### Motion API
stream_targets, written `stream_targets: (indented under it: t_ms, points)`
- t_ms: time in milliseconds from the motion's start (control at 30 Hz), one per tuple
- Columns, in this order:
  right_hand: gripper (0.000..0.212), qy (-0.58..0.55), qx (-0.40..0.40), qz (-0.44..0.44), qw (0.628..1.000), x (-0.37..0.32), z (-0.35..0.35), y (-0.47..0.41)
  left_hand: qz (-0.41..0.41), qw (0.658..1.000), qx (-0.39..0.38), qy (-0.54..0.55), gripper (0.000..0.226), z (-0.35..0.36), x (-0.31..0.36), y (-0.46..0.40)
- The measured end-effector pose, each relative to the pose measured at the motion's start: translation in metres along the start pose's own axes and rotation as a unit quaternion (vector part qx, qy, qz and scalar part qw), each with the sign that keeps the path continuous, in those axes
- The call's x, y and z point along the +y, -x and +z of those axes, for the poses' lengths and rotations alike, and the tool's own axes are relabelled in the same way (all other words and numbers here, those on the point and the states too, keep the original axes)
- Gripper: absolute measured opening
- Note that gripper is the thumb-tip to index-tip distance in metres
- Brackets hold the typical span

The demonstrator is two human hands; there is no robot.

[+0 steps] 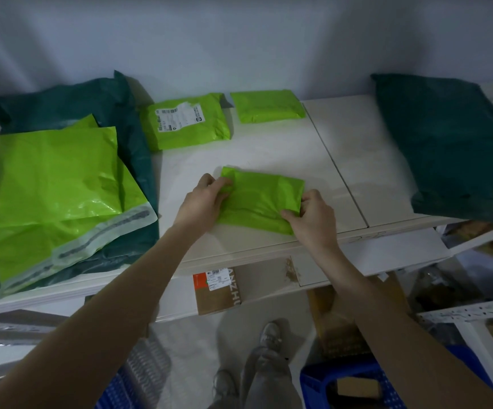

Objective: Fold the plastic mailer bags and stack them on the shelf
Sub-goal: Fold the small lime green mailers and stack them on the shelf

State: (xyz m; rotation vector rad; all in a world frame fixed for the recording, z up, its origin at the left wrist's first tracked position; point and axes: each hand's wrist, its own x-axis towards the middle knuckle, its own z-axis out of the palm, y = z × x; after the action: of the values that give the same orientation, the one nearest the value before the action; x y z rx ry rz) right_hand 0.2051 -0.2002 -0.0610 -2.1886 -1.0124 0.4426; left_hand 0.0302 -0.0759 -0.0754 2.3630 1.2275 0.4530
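The left hand (202,199) is gripping the left end of a folded green bag (261,199), fingers curled round its bunched corner, while the right hand (310,215) is pinching the bag's right end, thumb on top near the front right corner. The bag is lying flat on the white shelf (268,149), near its front edge and about midway along it. Toward the back edge, a labelled green bag (184,124) and a plain folded one (268,110) are sitting side by side, slightly apart. At the left end, flat green bags (53,184) are lying on a dark teal bag (71,103). Another teal bag (451,146) is resting at the right end. Below the front edge, a cardboard box (218,290) is showing.
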Motion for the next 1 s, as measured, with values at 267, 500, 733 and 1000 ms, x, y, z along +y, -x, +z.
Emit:
stream_targets:
  t_ms: [267, 500, 733, 1000]
  points:
    - [0.048, 0.036, 0.002, -0.074, 0.997, 0.001, -0.001, 0.006, 0.073, 0.982, -0.013, -0.174, 0.054, 0.009, 0.001, 0.013]
    - [0.034, 0.113, -0.017, -0.122, 0.986, 0.005, -0.005, -0.002, 0.088, 0.972, -0.014, -0.217, 0.059, 0.005, -0.004, 0.02]
    - [0.038, 0.257, 0.009, -0.097, 0.962, 0.01, -0.006, -0.005, 0.05, 0.965, -0.106, -0.235, 0.085, 0.013, -0.007, 0.026]
    - [0.04, 0.1, 0.038, -0.085, 0.991, 0.0, -0.004, -0.009, 0.043, 0.991, -0.078, -0.098, 0.085, -0.002, -0.007, 0.028]
